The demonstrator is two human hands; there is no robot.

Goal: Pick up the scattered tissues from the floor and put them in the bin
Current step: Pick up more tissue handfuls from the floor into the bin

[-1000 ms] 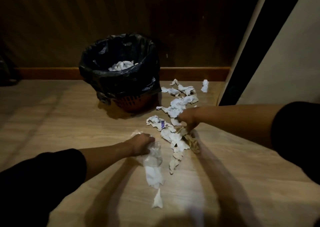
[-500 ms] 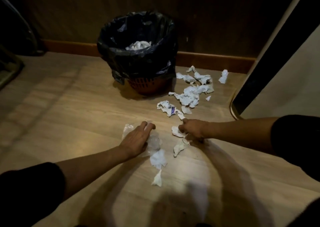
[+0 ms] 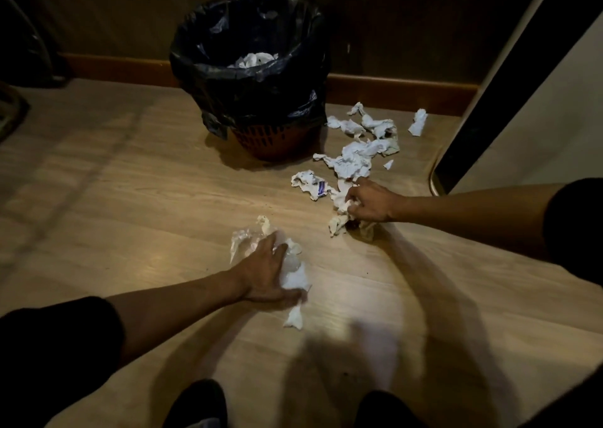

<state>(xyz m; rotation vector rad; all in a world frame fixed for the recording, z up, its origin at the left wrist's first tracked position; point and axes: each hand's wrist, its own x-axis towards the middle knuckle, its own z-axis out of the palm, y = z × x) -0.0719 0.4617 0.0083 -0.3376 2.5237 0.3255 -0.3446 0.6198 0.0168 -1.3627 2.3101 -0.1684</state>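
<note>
A bin lined with a black bag stands on the wooden floor by the wall, with white tissues inside. Several crumpled white tissues lie scattered on the floor to its right. My left hand lies flat on a clump of tissues and clear plastic, fingers closing over it. One small tissue scrap lies just below that hand. My right hand is shut on a bunch of tissues on the floor, next to a tissue with a blue mark.
A brown skirting board runs along the dark wall behind the bin. A dark panel with a rounded gold edge stands at the right. My dark shoes show at the bottom edge. Dark objects sit at the far left.
My right hand has moved forward and gathered the tissues near it into its grip. My left hand has pressed down and closed further over its clump. The view has tilted down slightly.
</note>
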